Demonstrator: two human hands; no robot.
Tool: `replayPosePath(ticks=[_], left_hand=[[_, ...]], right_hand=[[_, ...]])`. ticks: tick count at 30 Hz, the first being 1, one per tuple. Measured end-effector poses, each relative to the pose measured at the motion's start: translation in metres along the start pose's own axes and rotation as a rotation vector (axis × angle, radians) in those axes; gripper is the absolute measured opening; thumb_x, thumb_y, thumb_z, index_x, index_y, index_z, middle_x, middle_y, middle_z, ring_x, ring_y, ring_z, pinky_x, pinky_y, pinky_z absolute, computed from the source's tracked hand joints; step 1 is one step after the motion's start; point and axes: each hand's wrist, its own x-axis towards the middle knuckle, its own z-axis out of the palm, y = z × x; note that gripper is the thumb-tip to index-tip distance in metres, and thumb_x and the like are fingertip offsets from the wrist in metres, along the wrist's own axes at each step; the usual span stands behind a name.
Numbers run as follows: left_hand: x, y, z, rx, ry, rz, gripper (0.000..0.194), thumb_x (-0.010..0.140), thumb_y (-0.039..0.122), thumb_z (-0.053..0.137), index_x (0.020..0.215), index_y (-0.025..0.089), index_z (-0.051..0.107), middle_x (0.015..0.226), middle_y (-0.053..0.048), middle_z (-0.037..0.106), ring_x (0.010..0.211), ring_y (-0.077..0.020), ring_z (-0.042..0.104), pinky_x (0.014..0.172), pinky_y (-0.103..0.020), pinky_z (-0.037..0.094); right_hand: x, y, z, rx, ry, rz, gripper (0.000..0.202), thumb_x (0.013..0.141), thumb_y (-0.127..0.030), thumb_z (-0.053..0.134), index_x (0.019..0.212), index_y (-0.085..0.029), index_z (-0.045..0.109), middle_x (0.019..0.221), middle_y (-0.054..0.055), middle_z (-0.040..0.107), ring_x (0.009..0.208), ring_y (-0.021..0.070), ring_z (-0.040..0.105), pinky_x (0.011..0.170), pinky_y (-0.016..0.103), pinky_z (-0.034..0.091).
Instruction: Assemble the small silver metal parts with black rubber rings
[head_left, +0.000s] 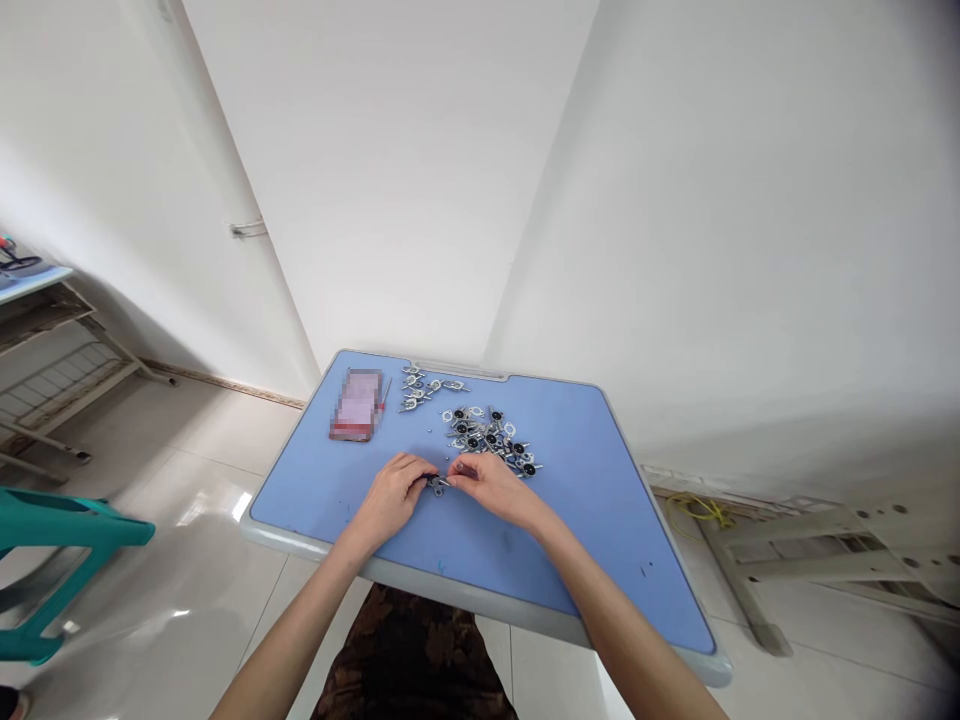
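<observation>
Close to the middle of the blue table (480,535), a small metal part (438,486) with a dark piece on it lies between my two hands. My left hand (396,490) has its thumb and fingers closed on the part's left side. From the right, my right hand (487,482) pinches at the part's other end; its fingertips partly hide what they grip. Just beyond my right hand is a pile of metal parts with black round centres (491,438), some with flat oval plates. Farther back sits a smaller group of silver metal parts (414,392).
A phone-like object (358,405), blurred out, lies at the table's left, with a thin red-handled tool (385,395) beside it. A green stool (67,530) stands on the floor at left. White walls rise behind the table. A yellow cord (701,510) lies at right near a metal frame (832,560).
</observation>
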Motion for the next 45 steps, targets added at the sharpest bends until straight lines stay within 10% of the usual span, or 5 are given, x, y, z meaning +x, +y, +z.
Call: replayPosePath(ticks=[13,23,45], left_hand=[[-0.004,0.0,0.0,-0.004,0.025,0.01,0.05,0.071,-0.006,0.039,0.108,0.02,0.061,0.1,-0.005,0.064,0.096,-0.0197,0.057,0.086,-0.035,0.049],[-0.009,0.008,0.009,0.237,0.065,-0.004,0.025,0.082,0.023,0.061,0.106,0.019,0.057,0.102,-0.007,0.059,0.095,-0.0235,0.055,0.085,-0.042,0.049],[-0.005,0.005,0.011,0.222,0.089,-0.074,0.014,0.085,0.021,0.06,0.098,0.019,0.063,0.092,-0.005,0.063,0.086,-0.0199,0.056,0.076,-0.035,0.05]], right_hand=[[0.017,-0.002,0.004,0.051,-0.05,0.076,0.021,0.078,-0.033,0.056,0.068,-0.015,0.061,0.06,-0.002,0.052,0.057,0.0115,0.044,0.053,0.023,0.033],[-0.007,-0.001,-0.01,-0.079,-0.082,0.076,0.011,0.075,-0.026,0.056,0.081,-0.019,0.062,0.067,-0.002,0.057,0.062,0.0128,0.049,0.057,0.023,0.034],[-0.007,-0.003,0.013,-0.284,0.017,0.037,0.007,0.084,-0.017,0.052,0.087,-0.019,0.057,0.068,-0.001,0.058,0.062,0.0127,0.051,0.058,0.023,0.03]])
